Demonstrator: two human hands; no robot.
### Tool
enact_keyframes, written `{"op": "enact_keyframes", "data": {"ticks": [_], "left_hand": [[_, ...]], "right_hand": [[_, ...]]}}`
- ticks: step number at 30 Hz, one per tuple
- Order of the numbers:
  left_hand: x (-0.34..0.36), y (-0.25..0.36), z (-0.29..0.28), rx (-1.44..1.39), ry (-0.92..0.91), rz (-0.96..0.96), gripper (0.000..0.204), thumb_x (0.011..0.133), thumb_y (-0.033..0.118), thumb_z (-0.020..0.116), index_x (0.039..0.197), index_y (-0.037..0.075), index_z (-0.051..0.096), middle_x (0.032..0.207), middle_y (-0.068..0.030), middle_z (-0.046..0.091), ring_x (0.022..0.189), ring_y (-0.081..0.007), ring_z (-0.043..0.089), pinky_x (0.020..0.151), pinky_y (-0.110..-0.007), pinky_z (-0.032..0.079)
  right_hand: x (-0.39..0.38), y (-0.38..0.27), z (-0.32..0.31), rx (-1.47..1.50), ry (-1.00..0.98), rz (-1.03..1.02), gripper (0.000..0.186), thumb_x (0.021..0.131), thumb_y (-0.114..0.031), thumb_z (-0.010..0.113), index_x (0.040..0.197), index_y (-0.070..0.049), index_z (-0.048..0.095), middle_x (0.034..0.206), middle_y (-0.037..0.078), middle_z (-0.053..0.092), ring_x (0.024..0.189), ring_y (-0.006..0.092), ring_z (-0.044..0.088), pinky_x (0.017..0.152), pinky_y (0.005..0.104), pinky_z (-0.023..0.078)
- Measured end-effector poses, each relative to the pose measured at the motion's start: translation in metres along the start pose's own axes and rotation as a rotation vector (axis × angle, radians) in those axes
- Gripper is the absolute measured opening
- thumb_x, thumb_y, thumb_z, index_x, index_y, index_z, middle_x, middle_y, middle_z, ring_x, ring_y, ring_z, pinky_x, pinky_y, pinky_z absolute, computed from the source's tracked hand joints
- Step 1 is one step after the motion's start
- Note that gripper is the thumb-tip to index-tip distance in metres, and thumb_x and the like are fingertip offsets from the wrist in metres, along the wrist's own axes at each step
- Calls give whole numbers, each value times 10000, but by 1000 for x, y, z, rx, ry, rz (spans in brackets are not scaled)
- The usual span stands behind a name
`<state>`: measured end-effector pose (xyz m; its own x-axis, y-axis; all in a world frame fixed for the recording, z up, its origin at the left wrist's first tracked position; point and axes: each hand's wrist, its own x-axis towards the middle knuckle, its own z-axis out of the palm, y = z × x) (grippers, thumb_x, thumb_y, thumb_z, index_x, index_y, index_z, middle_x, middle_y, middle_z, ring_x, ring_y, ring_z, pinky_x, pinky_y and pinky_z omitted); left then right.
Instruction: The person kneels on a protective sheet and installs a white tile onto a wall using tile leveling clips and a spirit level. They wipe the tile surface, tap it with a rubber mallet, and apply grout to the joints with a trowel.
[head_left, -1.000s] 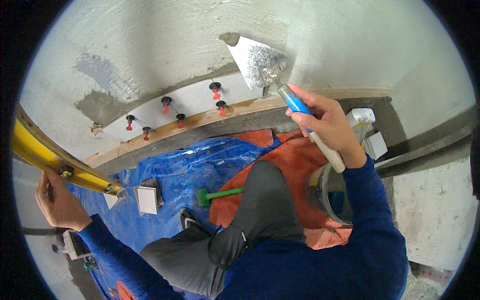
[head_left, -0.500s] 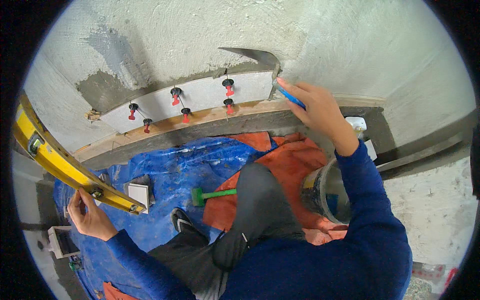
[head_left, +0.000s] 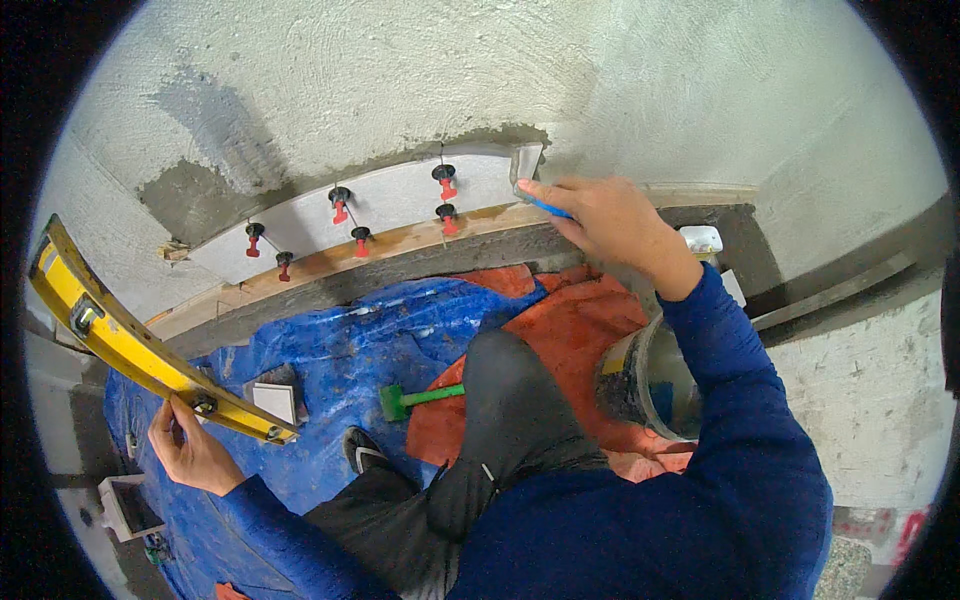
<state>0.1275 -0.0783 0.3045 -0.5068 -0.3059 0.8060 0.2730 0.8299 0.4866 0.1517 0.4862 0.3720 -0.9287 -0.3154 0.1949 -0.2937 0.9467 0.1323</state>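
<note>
My left hand [head_left: 197,452] pinches the lower edge of a yellow spirit level [head_left: 145,352], which slants up to the far left. My right hand [head_left: 622,232] is closed round the blue handle of a trowel [head_left: 528,165]. The trowel's metal blade lies edge-on against the right end of a row of white tiles [head_left: 395,195] on the wall. Several black tile-levelling clips [head_left: 443,178] with red knobs stand along the tile joints. Grey mortar [head_left: 330,172] shows along the tiles' upper edge, and a wooden batten [head_left: 330,250] runs under them.
A bucket [head_left: 650,385] stands by my right arm. On the blue tarp [head_left: 340,340] lie a green mallet [head_left: 394,402] and a stack of white tiles [head_left: 274,402]. An orange cloth [head_left: 560,330] spreads beside my knee. A small white container [head_left: 702,240] sits near the wall.
The trowel has come down from the wall above the tiles to their right end, its blade turned. The level has shifted slightly right and down with my left hand.
</note>
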Motion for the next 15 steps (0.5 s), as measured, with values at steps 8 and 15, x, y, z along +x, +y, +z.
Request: {"op": "enact_keyframes", "data": {"ticks": [8, 15], "left_hand": [[-1, 0, 8, -146, -42, -49, 140, 964, 70, 727, 1053, -37, 716, 1005, -82, 700, 893, -147, 655, 825, -292, 554], [2, -1, 9, -122, -39, -58, 124, 966, 73, 726, 1045, -22, 713, 1006, -75, 700, 896, -143, 652, 832, -291, 555]], "right_hand": [[-1, 3, -40, -103, -9, 57, 590, 905, -157, 669, 1470, -281, 553, 1005, 103, 697, 880, 356, 681, 747, 457, 548], [4, 5, -41, -89, 21, 80, 575, 881, -98, 668, 1427, -264, 600, 1103, 89, 723, 947, 337, 687, 801, 448, 550]]}}
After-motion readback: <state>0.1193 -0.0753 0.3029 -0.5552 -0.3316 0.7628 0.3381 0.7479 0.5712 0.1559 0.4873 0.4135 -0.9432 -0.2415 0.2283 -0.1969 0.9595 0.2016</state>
